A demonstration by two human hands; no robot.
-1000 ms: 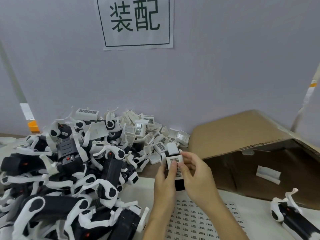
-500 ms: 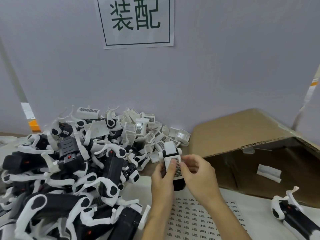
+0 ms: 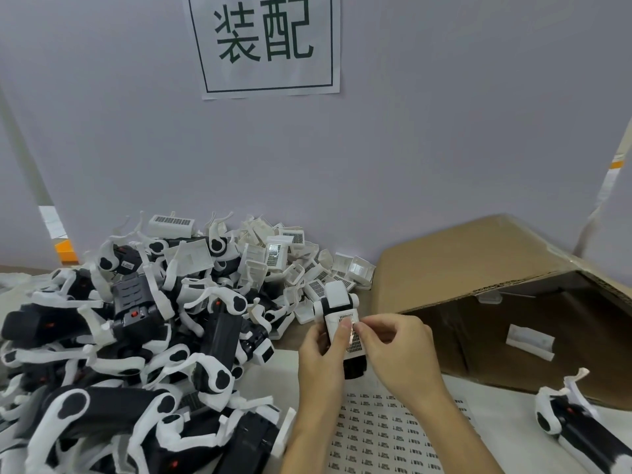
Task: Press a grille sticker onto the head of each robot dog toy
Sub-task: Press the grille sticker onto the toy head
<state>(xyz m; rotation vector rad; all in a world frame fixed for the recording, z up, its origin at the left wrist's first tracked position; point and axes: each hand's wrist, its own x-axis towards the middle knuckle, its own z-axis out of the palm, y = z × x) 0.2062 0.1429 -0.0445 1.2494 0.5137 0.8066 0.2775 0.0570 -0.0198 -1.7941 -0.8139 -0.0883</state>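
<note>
My left hand (image 3: 319, 354) grips the robot dog toy (image 3: 342, 323) above the sticker sheet (image 3: 383, 436); my right hand (image 3: 400, 350) pinches the grille sticker (image 3: 354, 335) on its head, fingers hiding most of it.

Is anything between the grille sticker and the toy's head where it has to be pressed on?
Nothing visible. The grille sticker already lies on the white head; the left hand holds the toy with its thumb on the sticker, and the right hand pinches the sticker's edge.
</note>
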